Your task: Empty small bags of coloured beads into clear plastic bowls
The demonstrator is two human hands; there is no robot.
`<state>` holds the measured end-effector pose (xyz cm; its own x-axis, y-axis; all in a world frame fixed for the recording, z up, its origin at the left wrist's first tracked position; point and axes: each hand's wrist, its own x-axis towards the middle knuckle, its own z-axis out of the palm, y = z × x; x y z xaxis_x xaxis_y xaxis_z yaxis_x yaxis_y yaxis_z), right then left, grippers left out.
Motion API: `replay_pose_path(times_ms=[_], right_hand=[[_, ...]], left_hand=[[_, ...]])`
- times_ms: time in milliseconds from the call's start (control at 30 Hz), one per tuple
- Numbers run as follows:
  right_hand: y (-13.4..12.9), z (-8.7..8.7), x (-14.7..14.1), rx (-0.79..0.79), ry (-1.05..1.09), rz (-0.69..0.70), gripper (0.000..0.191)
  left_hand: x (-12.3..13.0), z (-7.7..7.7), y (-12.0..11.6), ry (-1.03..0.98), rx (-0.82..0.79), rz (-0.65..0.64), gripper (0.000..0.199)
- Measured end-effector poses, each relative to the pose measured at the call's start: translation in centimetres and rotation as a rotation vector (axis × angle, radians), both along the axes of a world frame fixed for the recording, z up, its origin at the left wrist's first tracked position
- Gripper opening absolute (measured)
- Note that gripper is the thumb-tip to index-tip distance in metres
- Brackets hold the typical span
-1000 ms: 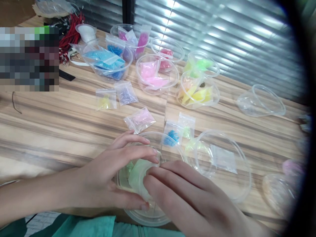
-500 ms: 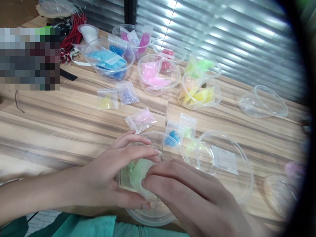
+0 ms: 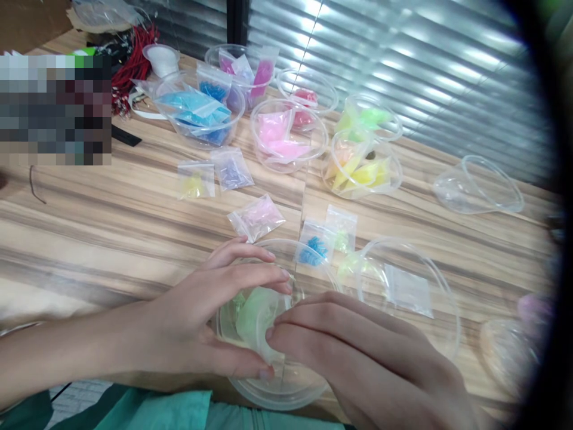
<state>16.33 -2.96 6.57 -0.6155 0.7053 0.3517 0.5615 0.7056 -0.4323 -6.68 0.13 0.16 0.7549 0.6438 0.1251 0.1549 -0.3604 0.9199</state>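
Note:
A clear round tub (image 3: 282, 397) stands at the table's front edge, with a pale green bag (image 3: 253, 316) inside it. Over the tub's left side, my left hand (image 3: 206, 316) has its thumb and fingers spread apart, with nothing between them that I can make out. My right hand (image 3: 358, 352) reaches over the tub from the right, its fingertips pinched together at the rim of a small clear cup beside the green bag. The right thumb is hidden under the fingers.
Small bags with blue (image 3: 313, 251), pink (image 3: 259, 216) and yellow (image 3: 194, 184) contents lie beyond the tub. Several clear tubs of coloured bags line the back. A large clear tub (image 3: 454, 310) holding a white bag (image 3: 409, 291) lies on the right.
My right hand has shifted slightly to the right, showing more of the cup's rim and the green bag. My left hand has stayed nearly still.

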Motion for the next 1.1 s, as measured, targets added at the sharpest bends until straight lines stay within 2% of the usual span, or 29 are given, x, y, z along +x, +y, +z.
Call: replay_pose_path(times_ms=[100, 333, 467, 600, 833, 1100], right_hand=[[-0.1, 0.0, 0.0, -0.024, -0.017, -0.055, 0.039], [0.2, 0.0, -0.1, 0.023, -0.052, 0.015, 0.041], [0.5, -0.2, 0.0, 0.038, -0.019, 0.113, 0.035], [0.5, -0.6, 0.2, 0.004, 0.009, 0.096, 0.028], [0.0, -0.6, 0.4, -0.079, 0.037, 0.016, 0.029], [0.4, -1.0, 0.4, -0.049, 0.057, 0.078, 0.024]], left_hand=[[0.0, -0.2, -0.1, -0.019, 0.025, -0.011, 0.089], [0.0, -0.1, -0.2, 0.009, 0.01, -0.016, 0.086], [0.0, 0.1, -0.1, 0.001, 0.034, -0.013, 0.085], [0.0, 0.0, -0.1, 0.005, 0.009, -0.023, 0.086], [0.0, -0.1, -0.2, -0.011, -0.006, -0.014, 0.086], [0.1, 0.2, 0.0, 0.0, -0.003, -0.014, 0.084]])
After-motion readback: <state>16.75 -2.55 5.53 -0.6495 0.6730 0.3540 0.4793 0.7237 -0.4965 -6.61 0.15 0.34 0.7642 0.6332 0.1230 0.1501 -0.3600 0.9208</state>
